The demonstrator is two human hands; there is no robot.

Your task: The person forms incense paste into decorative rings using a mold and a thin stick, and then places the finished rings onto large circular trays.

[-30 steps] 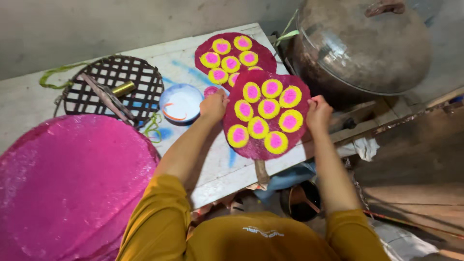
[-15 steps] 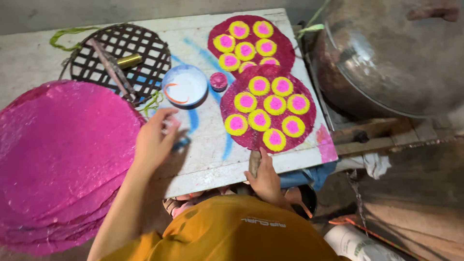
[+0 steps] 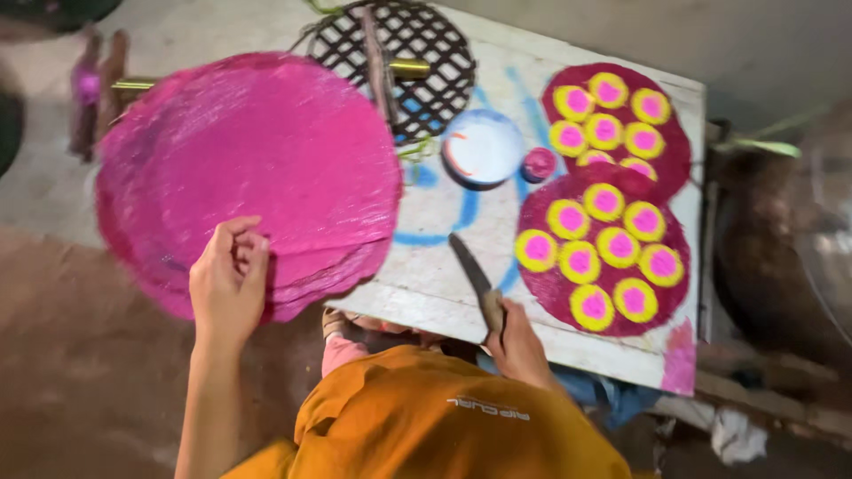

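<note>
Knife beside dotted discs

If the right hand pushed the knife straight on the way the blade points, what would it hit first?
The right hand holds the knife pointing up-left over bare table. Straight on, it would probably meet the edge of the pink stack first; height above the table is unclear.

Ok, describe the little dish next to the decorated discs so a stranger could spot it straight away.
Start at the white painted table, between the stack of plain pink discs and the two dark red discs with yellow and pink dots. Just in front of the black lattice grate sits a round white bowl. It is the only white, undecorated round thing there, with a tiny pink cup beside it.
</note>
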